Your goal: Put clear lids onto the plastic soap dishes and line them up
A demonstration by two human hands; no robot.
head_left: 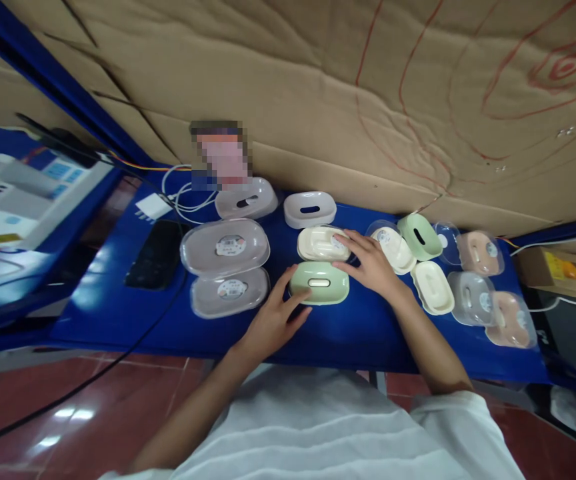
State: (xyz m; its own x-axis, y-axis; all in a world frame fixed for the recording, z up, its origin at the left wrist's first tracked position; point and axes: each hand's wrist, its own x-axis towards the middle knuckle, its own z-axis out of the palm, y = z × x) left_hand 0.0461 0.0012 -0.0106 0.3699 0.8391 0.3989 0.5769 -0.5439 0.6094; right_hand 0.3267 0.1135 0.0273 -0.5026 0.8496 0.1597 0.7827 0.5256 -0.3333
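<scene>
"Which piece are the hands on?"

"The green dish (335, 288), in the middle of the desk (368, 337), straight in front of the person. Its long axis runs left to right, across the body."

"And which hand is nearer?"

"The left hand (275, 320), I'd say. Its fingers stand at the dish's left end and reach over the near left part of the top. From them, most of the dish lies to the right."

"Has it got hold?"

"The fingers are well spread, not closed round it. Whether they press on it, I can't tell from here."

"What about the right hand (374, 268)?"

"Open too. Its thumb is at the far right corner of the green dish, and the other fingers reach over the right end of the cream dish (313, 248), by the sticker. I can't make out how firmly it touches either one."

"How do those two dishes lie?"

"Close together, the cream one just beyond the green, their long axes roughly side by side. The lilac-grey dishes (203, 248) sit off to the left, and another green piece (411, 230) stands away to the right."
</scene>
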